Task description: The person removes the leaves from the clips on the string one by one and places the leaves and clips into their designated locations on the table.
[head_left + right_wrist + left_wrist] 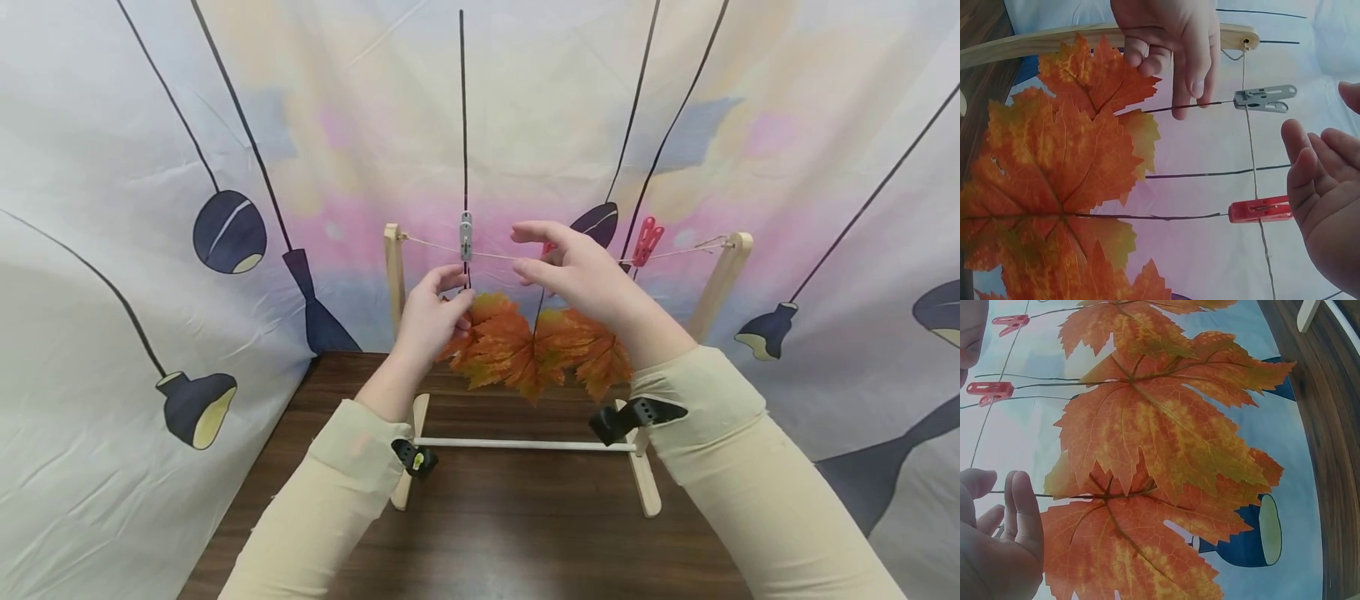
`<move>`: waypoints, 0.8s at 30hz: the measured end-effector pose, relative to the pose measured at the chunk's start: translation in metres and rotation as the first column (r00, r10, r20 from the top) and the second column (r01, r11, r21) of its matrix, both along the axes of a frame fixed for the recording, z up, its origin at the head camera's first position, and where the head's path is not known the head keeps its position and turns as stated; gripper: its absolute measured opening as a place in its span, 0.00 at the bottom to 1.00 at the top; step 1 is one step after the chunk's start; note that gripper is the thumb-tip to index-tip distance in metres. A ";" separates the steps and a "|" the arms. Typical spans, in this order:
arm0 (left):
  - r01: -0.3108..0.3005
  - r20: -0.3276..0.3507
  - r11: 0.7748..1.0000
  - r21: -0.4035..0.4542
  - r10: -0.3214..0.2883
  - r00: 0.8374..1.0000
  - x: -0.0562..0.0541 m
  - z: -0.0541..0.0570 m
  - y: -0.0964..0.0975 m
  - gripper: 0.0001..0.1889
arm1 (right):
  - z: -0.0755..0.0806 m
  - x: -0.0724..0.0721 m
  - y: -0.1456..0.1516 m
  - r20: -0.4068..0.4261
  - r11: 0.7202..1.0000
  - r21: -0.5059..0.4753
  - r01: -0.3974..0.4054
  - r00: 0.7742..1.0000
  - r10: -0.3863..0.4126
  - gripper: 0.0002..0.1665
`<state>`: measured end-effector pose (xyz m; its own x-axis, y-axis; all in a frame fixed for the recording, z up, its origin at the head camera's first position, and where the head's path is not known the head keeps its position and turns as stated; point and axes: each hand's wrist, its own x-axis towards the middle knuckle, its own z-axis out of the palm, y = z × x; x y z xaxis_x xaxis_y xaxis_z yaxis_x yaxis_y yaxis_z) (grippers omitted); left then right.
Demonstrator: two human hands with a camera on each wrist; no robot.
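Note:
My left hand (437, 310) is at the stem of the leftmost orange maple leaf (1094, 84), below a grey clothespin (467, 236). Its thumb and fingers stand apart around the stem, as the left wrist view shows. The grey clothespin sits on the string (1251, 150) and the stem's end reaches it. My right hand (585, 271) hovers beside the string, fingers loosely bent and holding nothing, close to a red clothespin (1260, 209). That red clothespin holds the middle maple leaf (517, 350). Another red clothespin (648, 242) grips the string farther right.
Two wooden posts, left (393, 267) and right (720, 287), carry the string. A white rod (525, 445) joins their feet on the dark wooden table (517, 525). Behind hangs a cloth (540, 100) printed with lamps.

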<state>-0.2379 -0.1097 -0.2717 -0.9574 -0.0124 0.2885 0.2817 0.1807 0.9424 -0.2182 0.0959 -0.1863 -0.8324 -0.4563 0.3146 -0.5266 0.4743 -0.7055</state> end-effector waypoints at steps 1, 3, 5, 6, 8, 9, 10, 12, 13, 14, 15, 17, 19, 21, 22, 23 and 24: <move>0.002 0.003 1.000 0.006 -0.002 1.000 0.000 0.000 0.001 0.23 | 0.000 0.000 0.000 0.000 1.000 -0.003 -0.002 1.000 0.002 0.30; 0.007 0.009 1.000 0.017 -0.007 1.000 -0.001 -0.001 0.003 0.23 | -0.001 -0.001 -0.001 0.000 1.000 -0.013 -0.006 1.000 0.006 0.30; 0.012 0.013 1.000 0.025 -0.013 1.000 -0.002 -0.001 0.005 0.23 | -0.002 -0.003 -0.003 -0.003 1.000 -0.030 -0.010 1.000 0.010 0.30; 0.016 0.016 0.999 0.030 -0.017 1.000 -0.003 -0.001 0.006 0.23 | -0.002 -0.005 -0.004 -0.002 0.999 -0.041 -0.013 1.000 0.013 0.30; 0.020 0.017 0.999 0.034 -0.020 1.000 -0.004 -0.002 0.007 0.23 | -0.001 -0.007 -0.008 -0.001 0.998 -0.060 -0.021 1.000 0.021 0.31; 0.017 0.018 0.999 0.036 -0.017 1.000 -0.005 -0.002 0.008 0.23 | -0.001 -0.008 -0.010 0.002 0.998 -0.066 -0.023 1.000 0.024 0.31; 0.013 0.019 0.999 0.037 -0.013 1.000 -0.006 -0.002 0.008 0.23 | -0.001 -0.009 -0.013 0.007 0.997 -0.072 -0.027 1.000 0.028 0.32; 0.000 0.020 0.999 0.035 -0.001 1.000 -0.006 -0.003 0.009 0.22 | 0.000 -0.012 -0.019 0.014 0.996 -0.080 -0.030 0.999 0.032 0.33; -0.006 0.019 0.999 0.033 0.006 1.000 -0.007 -0.003 0.009 0.21 | 0.001 -0.012 -0.022 0.019 0.996 -0.084 -0.031 0.999 0.033 0.34; -0.012 0.018 0.999 0.035 0.012 1.000 -0.007 -0.003 0.010 0.21 | 0.002 -0.013 -0.024 0.024 0.996 -0.089 -0.030 0.999 0.032 0.34; -0.019 0.016 0.999 0.034 0.018 1.000 -0.007 -0.003 0.010 0.20 | 0.002 -0.014 -0.026 0.028 0.995 -0.091 -0.028 0.999 0.031 0.34; -0.026 0.009 0.999 0.031 0.025 1.000 -0.008 -0.003 0.011 0.19 | 0.002 -0.016 -0.030 0.031 0.995 -0.094 -0.027 0.999 0.030 0.34; -0.029 0.005 0.999 0.032 0.029 1.000 -0.008 -0.004 0.011 0.17 | 0.001 -0.017 -0.033 0.038 0.995 -0.095 -0.020 0.999 0.024 0.34; -0.034 0.003 0.999 0.030 0.034 0.999 -0.009 -0.005 0.012 0.16 | 0.000 -0.019 -0.035 0.046 0.995 -0.100 -0.017 0.999 0.021 0.34; -0.037 0.002 0.999 0.029 0.037 0.999 -0.009 -0.005 0.013 0.15 | 0.000 -0.019 -0.036 0.051 0.994 -0.104 -0.016 0.998 0.021 0.34; -0.040 0.002 0.999 0.028 0.040 0.999 -0.009 -0.006 0.013 0.15 | -0.001 -0.020 -0.037 0.054 0.994 -0.107 -0.013 0.998 0.019 0.34; -0.041 0.000 0.999 0.026 0.041 0.999 -0.010 -0.006 0.013 0.14 | -0.001 -0.020 -0.038 0.059 0.994 -0.111 -0.010 0.998 0.016 0.34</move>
<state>-0.2475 -0.0969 -0.2782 -0.9558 -0.0595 0.2880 0.2748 0.1679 0.9467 -0.2381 0.0575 -0.1877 -0.8455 -0.4322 0.3134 -0.4872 0.3846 -0.7840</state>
